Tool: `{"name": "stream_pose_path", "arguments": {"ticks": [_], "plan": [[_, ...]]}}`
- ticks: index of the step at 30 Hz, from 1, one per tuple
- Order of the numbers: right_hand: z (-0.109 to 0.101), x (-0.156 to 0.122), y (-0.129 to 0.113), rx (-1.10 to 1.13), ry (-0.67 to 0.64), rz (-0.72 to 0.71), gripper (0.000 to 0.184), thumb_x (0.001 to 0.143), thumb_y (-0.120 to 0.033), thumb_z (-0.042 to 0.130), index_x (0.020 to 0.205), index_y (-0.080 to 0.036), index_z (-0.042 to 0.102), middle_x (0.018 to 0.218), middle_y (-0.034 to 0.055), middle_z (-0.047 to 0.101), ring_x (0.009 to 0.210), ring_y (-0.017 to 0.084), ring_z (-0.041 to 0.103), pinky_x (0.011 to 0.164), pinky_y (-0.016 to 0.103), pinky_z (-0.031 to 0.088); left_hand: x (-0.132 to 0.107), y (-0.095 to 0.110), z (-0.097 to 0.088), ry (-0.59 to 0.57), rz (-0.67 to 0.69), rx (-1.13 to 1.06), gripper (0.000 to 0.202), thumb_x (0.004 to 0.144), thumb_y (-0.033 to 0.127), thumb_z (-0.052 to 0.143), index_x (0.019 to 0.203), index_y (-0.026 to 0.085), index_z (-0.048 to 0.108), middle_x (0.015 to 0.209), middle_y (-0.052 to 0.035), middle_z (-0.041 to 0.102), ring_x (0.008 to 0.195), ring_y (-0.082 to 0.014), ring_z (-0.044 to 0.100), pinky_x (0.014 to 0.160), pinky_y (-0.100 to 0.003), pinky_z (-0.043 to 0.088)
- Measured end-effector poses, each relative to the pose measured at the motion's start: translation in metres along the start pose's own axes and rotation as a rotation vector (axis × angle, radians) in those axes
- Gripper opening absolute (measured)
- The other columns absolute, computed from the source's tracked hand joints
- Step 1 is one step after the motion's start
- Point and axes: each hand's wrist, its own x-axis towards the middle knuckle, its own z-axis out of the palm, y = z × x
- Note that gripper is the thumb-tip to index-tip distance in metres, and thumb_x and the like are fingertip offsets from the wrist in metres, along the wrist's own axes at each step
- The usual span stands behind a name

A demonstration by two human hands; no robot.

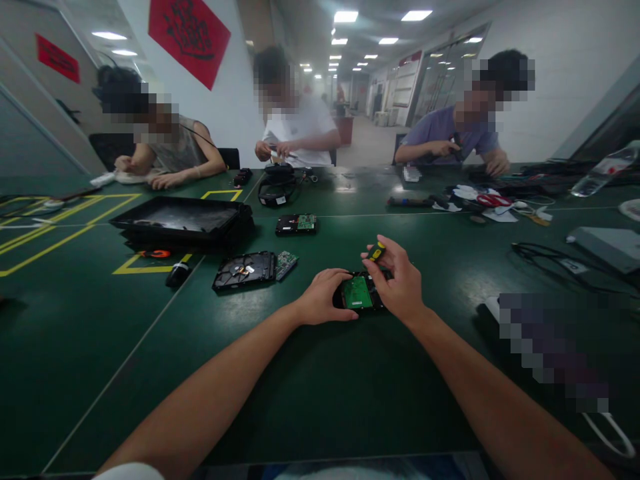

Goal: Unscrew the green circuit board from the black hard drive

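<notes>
A black hard drive with a green circuit board [357, 292] lies on the table in front of me. My left hand [324, 297] is closed around its left side, thumb along the near edge. Over the drive's right part, my right hand [401, 283] pinches a short black-and-yellow screwdriver [377, 252]. Its handle shows between thumb and fingers; its lower end is hidden by the hand. To the left rest a black drive casing [245, 271] and a loose circuit board [287, 265]. Farther back lies another hard drive [297, 225].
Black trays [183, 220] are stacked at the left, with an orange-handled tool [156, 253] and a black mouse-like object [179, 274] near them. Cables [550, 263] and a grey box [607, 247] lie at the right. Three people sit across the green table [310, 407].
</notes>
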Motion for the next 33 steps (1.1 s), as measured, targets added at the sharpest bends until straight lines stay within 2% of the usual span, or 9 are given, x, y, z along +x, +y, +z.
{"name": "stream_pose_path", "arguments": {"ticks": [22, 33], "plan": [[0.0007, -0.0023, 0.0019, -0.022, -0.014, -0.006, 0.057, 0.098, -0.034, 0.067, 0.15, -0.031, 0.044, 0.131, 0.0078, 0.072, 0.107, 0.025, 0.077, 0.099, 0.045, 0.064, 0.0003, 0.0003, 0.0003, 0.008, 0.011, 0.011, 0.093, 0.07, 0.064, 0.085, 0.145, 0.022, 0.051, 0.146, -0.0167, 0.056, 0.139, -0.0386, 0.05, 0.118, -0.058, 0.039], [0.0, -0.0024, 0.0028, -0.026, -0.029, -0.028, 0.059, 0.098, -0.032, 0.066, 0.152, -0.032, 0.042, 0.133, 0.0072, 0.071, 0.108, 0.023, 0.076, 0.1, 0.043, 0.062, 0.001, -0.0011, 0.0012, 0.015, 0.021, 0.014, 0.088, 0.07, 0.063, 0.086, 0.139, 0.02, 0.054, 0.145, -0.0169, 0.057, 0.139, -0.0372, 0.051, 0.118, -0.055, 0.039]]}}
